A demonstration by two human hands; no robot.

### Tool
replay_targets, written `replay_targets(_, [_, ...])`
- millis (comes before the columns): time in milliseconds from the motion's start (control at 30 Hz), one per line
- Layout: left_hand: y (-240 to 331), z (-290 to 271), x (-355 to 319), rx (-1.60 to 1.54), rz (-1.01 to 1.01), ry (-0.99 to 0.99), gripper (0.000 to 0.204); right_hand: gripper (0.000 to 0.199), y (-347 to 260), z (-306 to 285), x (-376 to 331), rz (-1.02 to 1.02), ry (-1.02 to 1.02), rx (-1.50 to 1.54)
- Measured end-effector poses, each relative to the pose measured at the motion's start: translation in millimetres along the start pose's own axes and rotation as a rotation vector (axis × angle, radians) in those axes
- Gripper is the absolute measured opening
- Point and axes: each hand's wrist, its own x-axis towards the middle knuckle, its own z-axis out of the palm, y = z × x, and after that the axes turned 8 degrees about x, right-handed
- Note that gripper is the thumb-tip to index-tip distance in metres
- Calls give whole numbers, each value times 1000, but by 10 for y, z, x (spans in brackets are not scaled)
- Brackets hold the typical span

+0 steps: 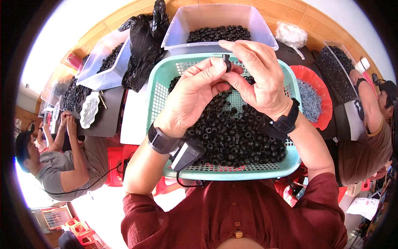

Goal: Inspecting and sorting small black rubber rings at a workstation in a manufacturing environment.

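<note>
Over the basket, my left hand (200,85) pinches a small black flanged cylindrical piece (226,62) between thumb and fingers. My right hand (260,79) is closed in around the same piece, its thumb at the lower end and its index finger raised past the top. Some of the right fingertips are hidden behind the piece. Beneath both hands sits a mint-green perforated plastic basket (155,93), holding a heap of small black hollow pieces (232,137). Each wrist wears a black strap, and the left one carries a small box with a cable.
Behind the basket stands a clear bin (265,35) of black pieces, with a black plastic bag (145,45) and another clear bin (97,76) leftward. At right is a red scalloped tray (325,99) of grey-blue bits. Co-workers sit at left (70,170) and right (365,145).
</note>
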Motion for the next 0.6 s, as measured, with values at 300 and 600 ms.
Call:
replay_targets(300, [-7, -11, 17, 123, 64, 41, 12, 41, 19, 10, -11, -2, -21, 34])
replay_targets(600, [-7, -9, 18, 304, 111, 189, 10, 41, 20, 7, 9, -45, -55, -57])
